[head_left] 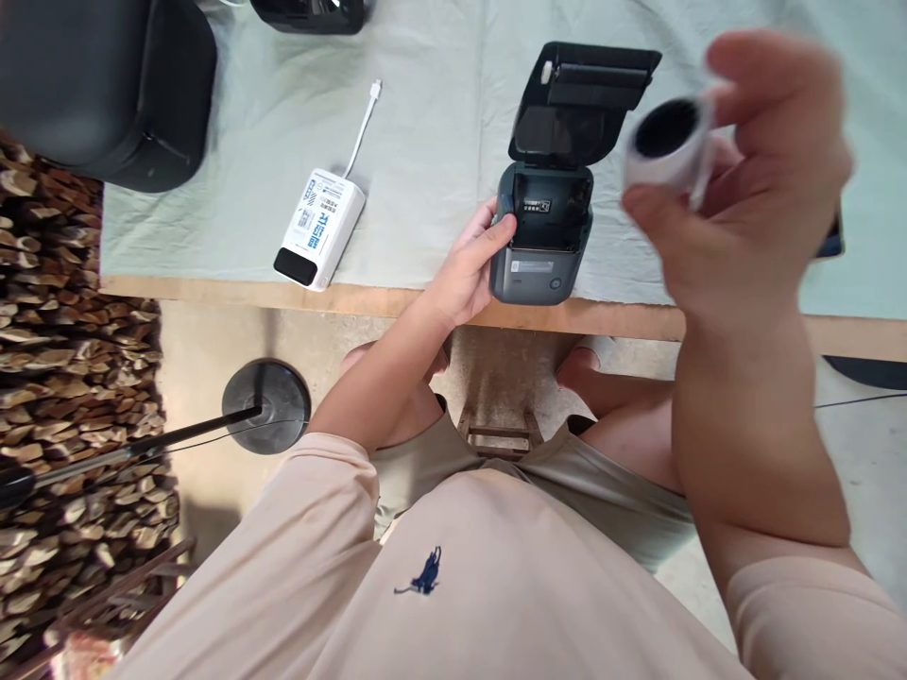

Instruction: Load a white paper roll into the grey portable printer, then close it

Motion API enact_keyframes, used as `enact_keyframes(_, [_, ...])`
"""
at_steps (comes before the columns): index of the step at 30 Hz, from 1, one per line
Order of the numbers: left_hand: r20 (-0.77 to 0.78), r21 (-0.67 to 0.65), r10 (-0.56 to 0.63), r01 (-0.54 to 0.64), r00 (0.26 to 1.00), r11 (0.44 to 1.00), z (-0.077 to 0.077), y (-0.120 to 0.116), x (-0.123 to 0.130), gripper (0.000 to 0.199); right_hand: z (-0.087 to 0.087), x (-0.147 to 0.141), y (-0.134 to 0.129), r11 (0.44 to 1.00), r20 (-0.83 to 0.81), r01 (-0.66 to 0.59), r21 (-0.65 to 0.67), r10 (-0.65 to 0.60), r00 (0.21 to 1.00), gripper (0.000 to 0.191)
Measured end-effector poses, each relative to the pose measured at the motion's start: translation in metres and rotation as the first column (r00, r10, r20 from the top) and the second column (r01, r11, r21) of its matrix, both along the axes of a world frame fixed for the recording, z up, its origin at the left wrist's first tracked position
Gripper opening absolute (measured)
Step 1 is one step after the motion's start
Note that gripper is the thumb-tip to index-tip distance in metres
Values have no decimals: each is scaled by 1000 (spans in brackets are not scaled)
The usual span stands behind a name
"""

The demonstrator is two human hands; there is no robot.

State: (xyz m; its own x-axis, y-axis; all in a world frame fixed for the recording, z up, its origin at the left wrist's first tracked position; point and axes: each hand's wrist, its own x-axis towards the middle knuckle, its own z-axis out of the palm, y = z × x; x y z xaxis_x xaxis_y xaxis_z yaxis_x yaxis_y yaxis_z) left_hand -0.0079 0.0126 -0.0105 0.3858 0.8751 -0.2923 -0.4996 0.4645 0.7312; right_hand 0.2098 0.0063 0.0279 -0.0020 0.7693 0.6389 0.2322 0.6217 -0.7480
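A dark label printer (528, 280) stands near the front edge of the table, its lid (567, 118) swung up and its inner bay bare. My left hand (471, 264) grips the printer's left side, thumb over the rim of the bay. Raised to the right of the lid, my right hand (758, 170) pinches a roll of white label paper (658, 165) with a black core facing the printer. That roll is slightly blurred and apart from the printer.
A white power bank (318, 227) with a short cable (363, 127) lies left of the printer on the cloth-covered table (425, 94). A black case (106, 85) fills the back left corner. A dark object (308, 11) stands at the far edge. Below are a round stand base (265, 406) and stacked firewood (63, 397).
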Motion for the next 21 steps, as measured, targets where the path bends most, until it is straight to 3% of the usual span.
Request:
enact_keyframes(3, [-10,23,-22,22,1000,999,-2,-1,0,14,2,-13,-11,996,347,89,31,-95,933,54])
enact_keyframes(6, [-64,26,-42,43,997,999,-3,-1,1,19,1,-21,-16,976,616,217,-26,-155,773,30])
enact_keyframes(11, [-89,35,-44,48,995,998,-3,-1,2,20,0,-31,-14,929,783,362,-77,-168,599,11])
enact_keyframes(14, [-91,34,-54,57,994,998,-2,-2,1,22,-4,-34,-11,918,796,384,-100,-158,585,13])
enact_keyframes(18, [-83,27,-53,56,995,998,2,-3,0,19,-8,-31,-8,942,779,309,-132,-94,620,21])
enact_keyframes(21, [-51,29,-32,34,998,999,2,-2,0,13,-12,-26,-8,946,730,313,-84,-156,666,25])
